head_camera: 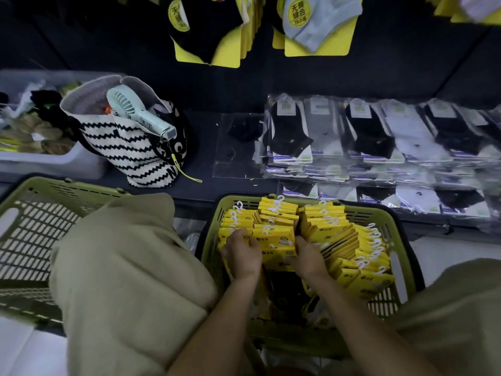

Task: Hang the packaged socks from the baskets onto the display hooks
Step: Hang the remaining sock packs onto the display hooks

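Head view looks down into a green basket (404,263) packed with yellow sock packs (329,226), standing on edge in rows with their white plastic hangers (375,241) pointing up and to the right. Both hands are inside it. The left hand (242,253) and the right hand (306,256) take 1 bundle (273,241) of packs from its 2 sides. The left fingers (238,234) curl over its far left edge. The right thumb lies on the front card, and the other right fingers are tucked down between the bundle and the next stack, so how far they wrap cannot be seen.

Judging by the look, each pack is light, with a fairly stiff card sleeve around a soft sock. A squeezed bundle should hold its shape, but the glossy cards are likely to slide on one another and fan out if the squeeze loosens. The thin hangers look like the weak part and may snag on neighbouring ones. The safest hold is probably on the card edges just below the hangers, pressed inward from both sides. For hanging, 1 pack would be pinched at the card top so its hanger stays free.

Carded black socks (206,28) and pale blue socks (320,23) hang on the dark wall above; the display hooks themselves are hidden. A shelf (206,101) carries clear-bagged socks (379,137), a striped bag (135,156) with a handheld fan (138,112), and a white bin (54,161). A 2nd green basket (32,226) sits at the left.
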